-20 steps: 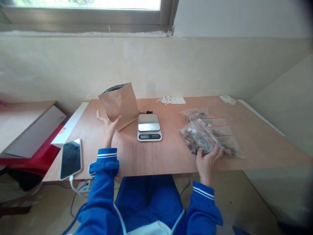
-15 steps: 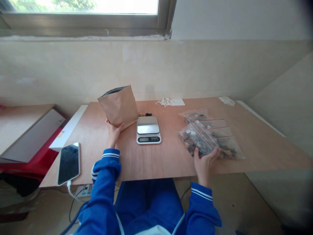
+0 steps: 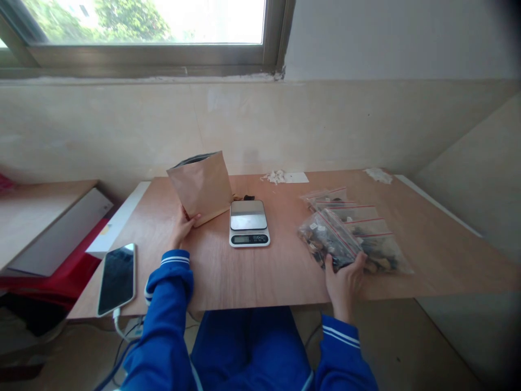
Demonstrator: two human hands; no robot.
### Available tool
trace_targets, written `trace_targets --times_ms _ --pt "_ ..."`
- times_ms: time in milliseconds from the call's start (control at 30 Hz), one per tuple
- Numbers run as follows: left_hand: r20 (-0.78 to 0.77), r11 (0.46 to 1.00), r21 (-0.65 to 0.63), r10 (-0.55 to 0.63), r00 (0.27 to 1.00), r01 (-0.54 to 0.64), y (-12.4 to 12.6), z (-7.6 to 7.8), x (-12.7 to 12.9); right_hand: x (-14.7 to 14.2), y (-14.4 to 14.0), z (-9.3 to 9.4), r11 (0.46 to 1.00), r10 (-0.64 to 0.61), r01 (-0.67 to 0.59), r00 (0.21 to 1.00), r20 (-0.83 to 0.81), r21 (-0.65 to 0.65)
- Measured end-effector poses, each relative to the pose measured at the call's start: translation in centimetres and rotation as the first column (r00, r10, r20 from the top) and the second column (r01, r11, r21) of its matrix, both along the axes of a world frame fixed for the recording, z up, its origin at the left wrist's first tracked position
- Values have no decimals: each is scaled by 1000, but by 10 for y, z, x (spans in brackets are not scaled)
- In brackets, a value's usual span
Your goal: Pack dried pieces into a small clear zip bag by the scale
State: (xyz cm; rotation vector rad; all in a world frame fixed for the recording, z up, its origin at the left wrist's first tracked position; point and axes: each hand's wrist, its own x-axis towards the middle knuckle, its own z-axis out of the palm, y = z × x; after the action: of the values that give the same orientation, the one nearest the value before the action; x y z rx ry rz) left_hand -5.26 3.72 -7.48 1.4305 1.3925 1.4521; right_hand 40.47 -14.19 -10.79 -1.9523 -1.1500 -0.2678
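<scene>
The left hand (image 3: 183,226) grips the paper bag (image 3: 203,190) low down; the right hand (image 3: 345,279) grasps the frontmost zip bag (image 3: 328,237); the scale (image 3: 249,224) sits between them.

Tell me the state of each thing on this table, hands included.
Brown paper bag: mouth open, tilted.
Front plastic bag: contents inside.
Other plastic bags: overlapping, contents inside.
Scale: reading too small to make out.
Phone: dark, cable plugged in.
Left hand: gripping the paper bag's lower part.
Right hand: gripping the front plastic bag.
</scene>
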Motion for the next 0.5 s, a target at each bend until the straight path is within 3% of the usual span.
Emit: trace_targets --times_ms 200,300,367,500 --pt "35 995 -88 -38 999 41 -4 -2 -14 3 2 -2 995 37 -36 999 -10 97" --pt "-23 982 -99 156 987 -158 -18 -10 -13 8 3 -4 983 29 -20 998 -48 185" --pt "-70 936 -124 322 944 -329 -35 -19 -5 11 4 -5 973 6 23 992 -123 231" --pt "2 888 -142 441 897 -437 -80 -33 36 9 11 -1 953 -47 111 973 -226 282"
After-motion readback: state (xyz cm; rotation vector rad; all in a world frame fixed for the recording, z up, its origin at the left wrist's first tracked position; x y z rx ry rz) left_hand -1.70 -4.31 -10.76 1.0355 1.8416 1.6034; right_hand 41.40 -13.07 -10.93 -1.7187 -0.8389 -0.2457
